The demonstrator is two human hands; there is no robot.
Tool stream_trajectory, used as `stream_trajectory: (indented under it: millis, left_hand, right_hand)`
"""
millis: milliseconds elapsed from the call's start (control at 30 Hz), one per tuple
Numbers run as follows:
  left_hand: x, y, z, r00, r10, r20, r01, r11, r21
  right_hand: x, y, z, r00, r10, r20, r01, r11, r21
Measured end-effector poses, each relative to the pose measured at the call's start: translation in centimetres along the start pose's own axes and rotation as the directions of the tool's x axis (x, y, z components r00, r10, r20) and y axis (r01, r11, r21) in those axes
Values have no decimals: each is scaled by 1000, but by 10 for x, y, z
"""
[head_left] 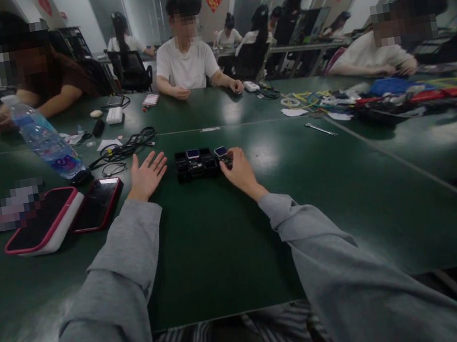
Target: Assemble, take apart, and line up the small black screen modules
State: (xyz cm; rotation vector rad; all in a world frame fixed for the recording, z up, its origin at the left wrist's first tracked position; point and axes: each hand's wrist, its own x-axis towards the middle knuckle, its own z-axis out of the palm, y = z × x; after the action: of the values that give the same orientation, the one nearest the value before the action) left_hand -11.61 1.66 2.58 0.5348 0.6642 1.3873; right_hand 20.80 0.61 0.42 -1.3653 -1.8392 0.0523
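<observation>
Single head-worn view, looking forward and down over both grey sleeves, close above the green worktop [226, 264], facing seated people across its far edge.

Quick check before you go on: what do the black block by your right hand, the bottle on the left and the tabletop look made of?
Black block: looks like matte black plastic, in blocky segments with small glossy screen-like tops; too small to be sure. Right hand touches its right end.
Bottle: clear thin plastic, see-through with a printed label.
Tabletop: dark green, smooth semi-gloss, showing lamp reflections; probably laminate or painted board.
</observation>
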Motion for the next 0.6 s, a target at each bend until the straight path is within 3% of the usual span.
stream_trajectory:
  millis: [133, 267, 367, 467, 533, 600]
  left_hand:
    - [0, 0, 2, 1000, -3, -25, 3, 1000, 20]
    - [-1, -1, 5, 998, -26, -56, 27, 999, 28]
    - [-1, -3, 7, 998, -31, -48, 32, 999, 21]
    - [1, -4, 6, 998, -44, -51, 45, 999, 11]
    - [2, -5, 6, 997, -49, -57, 50, 999, 10]
    - [2, -5, 5, 997, -44, -61, 45, 999, 16]
  right_hand:
    - [-6, -1, -6, 991, -29, 130, 23, 999, 45]
    - [-33, 1, -46, 978, -18, 209, 0, 997, 83]
    - [-73, 27, -107, 965, -31, 259, 11, 997, 78]
    - [-123, 90, -188, 965, 167, 201, -162, 986, -44]
    - [-156, 145, -244, 952, 306, 3, -303, 943, -136]
    - [-184, 195, -293, 907, 357, -222, -403, 890, -214]
